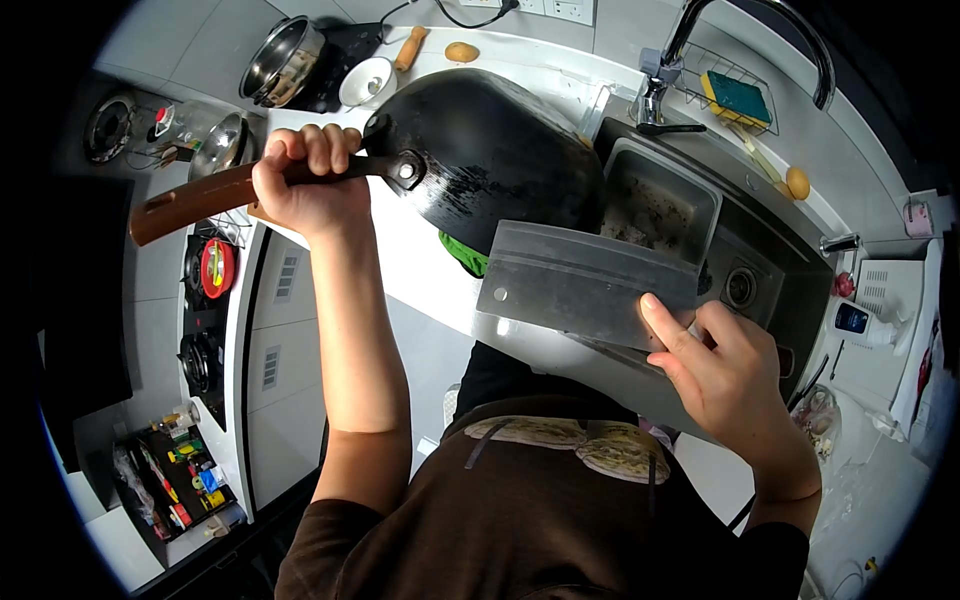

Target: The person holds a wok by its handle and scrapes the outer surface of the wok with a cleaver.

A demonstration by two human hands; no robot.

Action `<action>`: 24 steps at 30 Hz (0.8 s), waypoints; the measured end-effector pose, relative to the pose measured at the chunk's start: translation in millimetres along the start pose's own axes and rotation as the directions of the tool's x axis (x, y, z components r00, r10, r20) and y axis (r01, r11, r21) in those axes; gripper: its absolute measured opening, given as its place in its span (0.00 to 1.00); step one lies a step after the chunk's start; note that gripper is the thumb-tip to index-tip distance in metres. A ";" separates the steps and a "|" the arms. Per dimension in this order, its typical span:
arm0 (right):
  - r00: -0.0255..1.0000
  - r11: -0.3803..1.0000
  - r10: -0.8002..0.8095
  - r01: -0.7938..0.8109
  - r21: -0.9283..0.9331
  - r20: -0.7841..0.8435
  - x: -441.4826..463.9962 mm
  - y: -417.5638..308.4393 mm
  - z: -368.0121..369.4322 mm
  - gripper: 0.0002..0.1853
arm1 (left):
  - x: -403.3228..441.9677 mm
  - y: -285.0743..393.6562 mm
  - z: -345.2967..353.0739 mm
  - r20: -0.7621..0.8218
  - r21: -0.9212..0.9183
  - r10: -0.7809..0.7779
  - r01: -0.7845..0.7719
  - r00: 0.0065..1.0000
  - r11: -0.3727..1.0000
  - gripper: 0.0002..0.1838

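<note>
My left hand (pixel 312 185) is wrapped around the brown wooden handle of a black wok (pixel 480 150). The wok is tipped on its side, its scuffed outer face towards me, so its inside is hidden. In my right hand (pixel 725 375) is a wide-bladed cleaver (pixel 585 285), one finger laid along the blade; its handle is hidden. The blade lies flat to view beside the wok's lower edge, in front of a grey basin (pixel 715 215) holding dark bits in the sink (pixel 790 260). A green item (pixel 462 255) shows under the wok.
A faucet (pixel 655 100) and a wire rack with a sponge (pixel 735 98) stand behind the sink. At the back left are a steel pot (pixel 285 60), a white bowl (pixel 368 82) and a potato (pixel 461 52). A red bowl (pixel 217 268) sits by the stove.
</note>
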State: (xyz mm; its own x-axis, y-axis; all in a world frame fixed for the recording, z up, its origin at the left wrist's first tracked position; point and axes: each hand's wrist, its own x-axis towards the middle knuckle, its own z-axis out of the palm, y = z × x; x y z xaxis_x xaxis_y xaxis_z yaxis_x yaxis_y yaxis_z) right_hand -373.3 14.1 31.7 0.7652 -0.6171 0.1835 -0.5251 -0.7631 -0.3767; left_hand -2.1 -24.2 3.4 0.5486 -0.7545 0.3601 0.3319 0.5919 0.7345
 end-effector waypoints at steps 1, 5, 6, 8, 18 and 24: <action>1.000 1.000 0.000 0.000 0.000 0.000 0.1 0.0 0.0 0.27 | -0.2 0.0 0.1 0.000 0.000 0.002 -0.002 1.000 1.000 0.10; 1.000 1.000 -0.020 0.020 0.003 -0.001 4.5 -2.6 -1.4 0.28 | -4.2 0.3 11.5 -0.074 -0.015 0.027 -0.028 0.997 0.999 0.10; 1.000 1.000 -0.020 0.020 0.010 0.004 5.6 -3.7 -2.5 0.28 | -4.8 0.2 11.7 -0.074 -0.017 0.027 -0.028 0.997 0.999 0.10; 1.000 1.000 -0.015 0.015 0.012 0.013 5.7 -5.0 -4.5 0.28 | -5.0 0.7 11.3 -0.058 -0.040 0.013 -0.015 0.998 0.999 0.10; 1.000 0.999 -0.015 0.016 0.047 -0.013 7.9 -7.6 -2.4 0.27 | -6.3 1.1 12.0 -0.093 -0.038 0.034 -0.038 0.995 0.999 0.09; 1.000 0.999 -0.019 0.019 0.044 0.006 2.6 -5.1 -6.1 0.26 | -5.8 1.1 1.3 -0.036 -0.044 0.026 -0.027 0.999 0.999 0.10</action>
State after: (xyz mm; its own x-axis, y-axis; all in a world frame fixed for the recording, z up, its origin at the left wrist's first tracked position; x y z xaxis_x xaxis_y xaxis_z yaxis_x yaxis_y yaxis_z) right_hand -370.9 15.2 39.6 0.7775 -0.6011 0.1848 -0.4936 -0.7655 -0.4128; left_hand -5.9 -19.5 2.9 0.5843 -0.7284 0.3579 0.3504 0.6242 0.6983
